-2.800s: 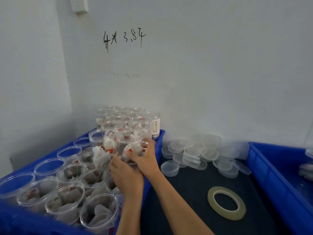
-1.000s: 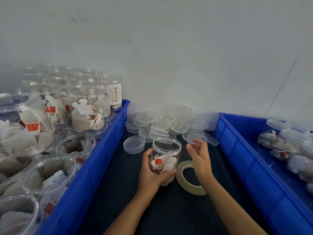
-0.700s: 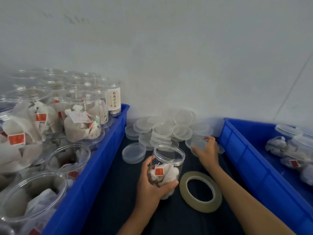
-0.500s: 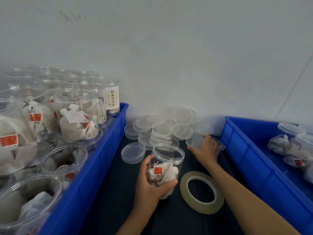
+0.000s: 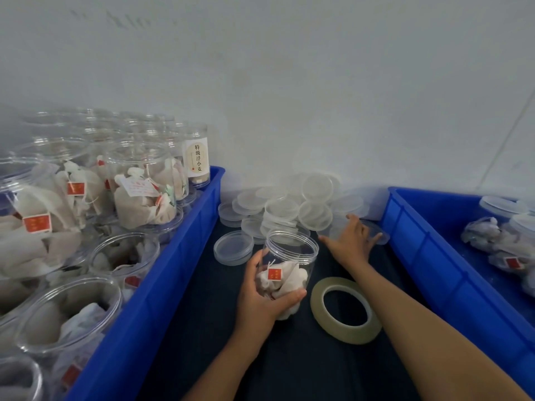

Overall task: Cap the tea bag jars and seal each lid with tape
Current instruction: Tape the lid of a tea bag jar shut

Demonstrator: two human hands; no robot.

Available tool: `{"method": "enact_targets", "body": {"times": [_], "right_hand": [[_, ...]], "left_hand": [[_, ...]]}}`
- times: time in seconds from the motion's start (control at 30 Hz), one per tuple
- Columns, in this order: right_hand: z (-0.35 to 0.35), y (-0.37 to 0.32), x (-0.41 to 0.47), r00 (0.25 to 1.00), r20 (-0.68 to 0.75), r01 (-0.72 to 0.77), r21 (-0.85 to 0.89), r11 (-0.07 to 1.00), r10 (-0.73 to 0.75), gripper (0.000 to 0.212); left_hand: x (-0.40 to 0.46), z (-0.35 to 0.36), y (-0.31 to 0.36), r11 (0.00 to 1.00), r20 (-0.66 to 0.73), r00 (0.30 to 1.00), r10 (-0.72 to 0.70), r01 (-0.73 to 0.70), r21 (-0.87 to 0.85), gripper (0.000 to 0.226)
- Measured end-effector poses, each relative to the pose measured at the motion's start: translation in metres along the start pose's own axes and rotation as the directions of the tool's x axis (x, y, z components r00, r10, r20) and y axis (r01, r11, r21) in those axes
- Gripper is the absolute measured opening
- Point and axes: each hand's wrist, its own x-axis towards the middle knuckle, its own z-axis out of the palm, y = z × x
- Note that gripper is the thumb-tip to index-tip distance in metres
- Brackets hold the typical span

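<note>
Left bin (image 5: 173, 273), blue, runs near to far along the left side, packed w/ open clear jars of tea bags; one far-corner jar has a white label w/ black characters. Right bin (image 5: 434, 256), also blue, sits at the right edge w/ a few lidded jars lying in it. Btwn the bins is a dark mat (image 5: 208, 308).

Lid pile (image 5: 289, 206): clear round lids heaped at the far end of the mat against the wall; one loose lid lies just near-left of the heap.

Tape roll (image 5: 346, 309) lies flat on the mat, just right of the jar, under the right forearm.

Jar (image 5: 286, 270), uncapped, stands on the mat at centre, tilted a bit toward the far side, tea bags w/ a red tag inside.

Left hand (image 5: 260, 296) wraps the jar's lower body, thumb on the left side, fingers curled round the near-right side.

Right hand (image 5: 351, 241) reaches to the right edge of the pile, palm down, fingers spread over a lid (image 5: 377, 235) lying by the right bin; actual grip on it – can't tell.
</note>
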Motion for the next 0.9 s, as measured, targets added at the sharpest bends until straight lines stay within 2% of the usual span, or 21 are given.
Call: {"method": "enact_targets", "body": {"times": [0.13,0.33,0.6,0.77,0.9], "right_hand": [[-0.004,0.000,-0.006,0.996,-0.008,0.085,-0.181,0.980,-0.088,0.085],[0.001,0.001,-0.006,0.995,0.089,0.062,-0.251,0.966,-0.040,0.089],[0.010,-0.001,0.003,0.997,0.078,0.041,-0.239,0.970,-0.023,0.099],[-0.013,0.000,-0.002,0.999,-0.028,0.030,-0.245,0.969,-0.038,0.091],[-0.042,0.006,-0.029,0.992,-0.074,0.081,-0.205,0.975,-0.098,0.091]], "left_hand": [[-0.002,0.000,0.003,1.000,0.003,1.000,-0.011,0.011,0.007,0.087],[-0.004,-0.003,0.001,0.999,0.004,1.000,-0.029,0.029,0.025,0.090],[0.001,-0.001,-0.004,1.000,0.006,1.000,-0.019,0.019,0.008,0.088],[0.002,-0.002,-0.005,0.999,0.010,0.999,-0.035,0.035,0.000,0.086],[0.000,-0.003,0.000,0.999,0.032,0.999,0.022,-0.023,0.030,0.088]]}}
